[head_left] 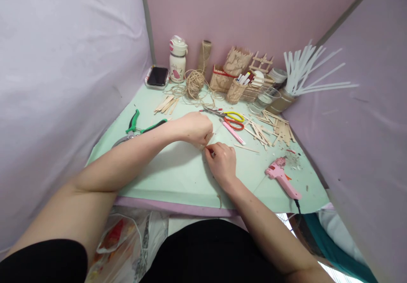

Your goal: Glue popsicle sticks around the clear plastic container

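Observation:
My left hand (197, 129) is closed above the middle of the green-covered table (178, 172), its fingertips turned down. Just below and to the right, my right hand (221, 160) pinches with thumb and forefinger. The fingertips of both hands meet or nearly meet; whatever they grip is too small or hidden to name. Close behind the hands lie scissors (233, 124) with yellow and red handles and a pink pen-shaped tool (233, 132). A thin wooden stick (246, 148) lies right of my right hand.
A pink glue gun (282, 177) rests at right, its cord over the edge. Green-handled pliers (136, 126) lie at left. Craft sticks (280, 128), twine (194, 83), a bottle (177, 60), a phone (158, 76), a plastic cup (264, 99) and white glue sticks (302, 71) line the back.

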### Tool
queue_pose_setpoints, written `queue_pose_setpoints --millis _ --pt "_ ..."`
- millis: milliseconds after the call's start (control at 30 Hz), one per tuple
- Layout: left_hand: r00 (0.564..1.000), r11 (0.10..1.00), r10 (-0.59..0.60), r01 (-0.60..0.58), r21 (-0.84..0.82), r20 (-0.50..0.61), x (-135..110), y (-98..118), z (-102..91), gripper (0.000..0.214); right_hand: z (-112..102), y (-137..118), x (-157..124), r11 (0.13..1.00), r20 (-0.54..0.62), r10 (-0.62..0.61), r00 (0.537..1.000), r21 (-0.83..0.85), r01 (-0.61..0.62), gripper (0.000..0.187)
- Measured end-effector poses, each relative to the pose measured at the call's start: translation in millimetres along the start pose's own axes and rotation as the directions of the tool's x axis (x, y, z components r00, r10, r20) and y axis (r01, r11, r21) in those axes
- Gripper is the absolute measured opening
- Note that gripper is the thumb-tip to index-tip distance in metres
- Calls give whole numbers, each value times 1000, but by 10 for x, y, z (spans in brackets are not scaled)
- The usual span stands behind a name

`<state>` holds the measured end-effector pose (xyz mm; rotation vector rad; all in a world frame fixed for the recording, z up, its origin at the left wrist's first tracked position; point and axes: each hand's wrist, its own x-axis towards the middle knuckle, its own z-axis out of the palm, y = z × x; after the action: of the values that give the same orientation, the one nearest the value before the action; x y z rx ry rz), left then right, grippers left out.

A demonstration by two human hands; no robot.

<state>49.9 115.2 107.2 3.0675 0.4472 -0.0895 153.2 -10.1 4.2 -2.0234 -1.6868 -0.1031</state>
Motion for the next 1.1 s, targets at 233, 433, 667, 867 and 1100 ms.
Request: queue_pose_setpoints --millis 233,433,667,867,1100 --pt "999 1000 -12 13 -8 51 -4 18 -28 20 -44 4 -2 1000 -26 -8 1000 12 8 19" --pt "997 1000 -14 15 -14 77 -9 14 -50 18 -154 5 -2 972 -138 59 989 232 -26 15" --pt "997 999 43 -42 -7 70 4 -14 -46 19 -135 -40 20 841 -104 211 972 525 -127 14" --pt "998 1000 29 -29 1 62 3 -8 -43 18 -124 -54 20 844 -126 233 964 519 -136 16" --pt "998 999 43 -41 -29 52 1 -20 -27 19 -73 -46 31 770 -58 281 958 610 -189 15"
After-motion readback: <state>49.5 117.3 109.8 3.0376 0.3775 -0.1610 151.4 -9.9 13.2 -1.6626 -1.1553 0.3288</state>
